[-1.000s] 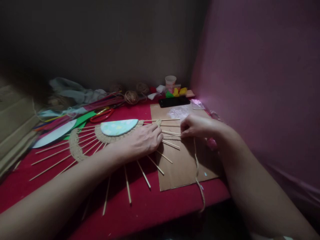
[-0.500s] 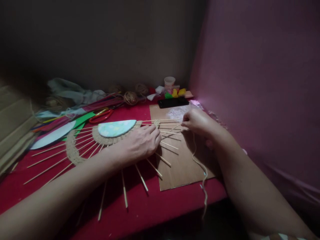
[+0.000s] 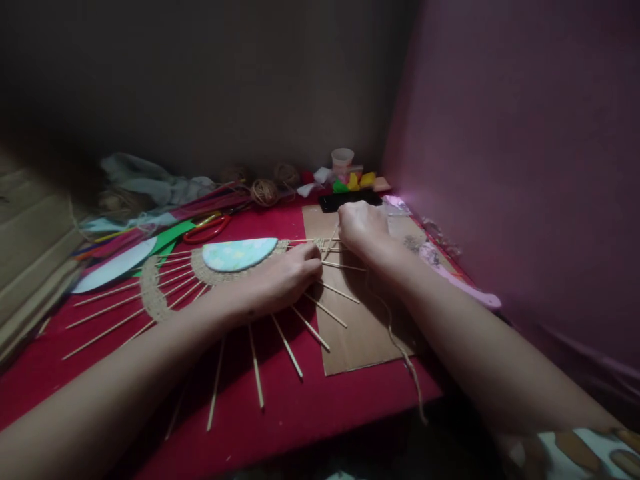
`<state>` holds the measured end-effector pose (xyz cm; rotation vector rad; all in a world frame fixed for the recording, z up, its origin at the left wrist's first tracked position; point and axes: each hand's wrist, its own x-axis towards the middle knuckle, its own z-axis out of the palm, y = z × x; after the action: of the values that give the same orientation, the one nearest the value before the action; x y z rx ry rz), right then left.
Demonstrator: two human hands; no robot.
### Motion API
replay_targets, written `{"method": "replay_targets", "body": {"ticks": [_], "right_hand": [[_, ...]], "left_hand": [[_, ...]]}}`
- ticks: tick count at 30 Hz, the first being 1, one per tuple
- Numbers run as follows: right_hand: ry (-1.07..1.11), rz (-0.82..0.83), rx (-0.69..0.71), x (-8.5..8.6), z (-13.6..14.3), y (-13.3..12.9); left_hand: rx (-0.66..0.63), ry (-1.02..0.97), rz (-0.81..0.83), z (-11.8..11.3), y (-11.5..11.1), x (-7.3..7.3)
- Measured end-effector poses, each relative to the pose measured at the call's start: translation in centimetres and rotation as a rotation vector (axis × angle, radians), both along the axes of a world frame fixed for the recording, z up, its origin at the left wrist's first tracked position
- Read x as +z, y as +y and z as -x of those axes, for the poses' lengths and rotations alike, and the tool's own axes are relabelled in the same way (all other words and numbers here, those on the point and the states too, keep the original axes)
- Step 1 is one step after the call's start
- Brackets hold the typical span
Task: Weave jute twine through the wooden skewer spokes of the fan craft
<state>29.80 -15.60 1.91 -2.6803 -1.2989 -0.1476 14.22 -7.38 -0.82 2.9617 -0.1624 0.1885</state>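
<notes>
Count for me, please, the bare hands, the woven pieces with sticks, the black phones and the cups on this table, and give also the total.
Bare hands: 2 (left hand, right hand)
Woven piece with sticks: 1
Black phone: 1
Cup: 1
Total: 5

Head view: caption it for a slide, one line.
Left hand on a fan of thin sticks, right hand holding twine, over a red tabletop.
</notes>
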Motion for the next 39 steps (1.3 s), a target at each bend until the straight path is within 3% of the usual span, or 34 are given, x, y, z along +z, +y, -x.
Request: {"method": "replay_targets", "body": {"ticks": [4, 13, 19, 25, 30, 39], "right_hand": [[0.054, -0.031, -0.022, -0.3, 0.3, 0.9], [0.050, -0.056, -0.041, -2.0, 0.0, 0.9], [0.070, -0.062, -0.020, -2.1, -0.1, 1.0], [0.104, -0.052, -0.051, -2.1, -0.6, 0.5], [0.115, -0.067, -0.088, -2.2, -0.8, 0.2], [0.132, -0.055, -0.137, -1.5, -1.4, 0.0]], "left_hand": [[0.030, 0.004, 0.152, -0.1, 0.6, -0.2], [0.124, 0.081, 0.285, -0.2, 0.6, 1.6], [0.343, 0.035, 0.162, -1.3, 1.1, 2.0], [0.522, 0.040, 0.021, -5.2, 2.5, 1.6], [0.472, 0.177, 0.086, -7.5, 3.8, 1.4], [0.451, 0.145, 0.217, -7.7, 4.0, 0.7]]}}
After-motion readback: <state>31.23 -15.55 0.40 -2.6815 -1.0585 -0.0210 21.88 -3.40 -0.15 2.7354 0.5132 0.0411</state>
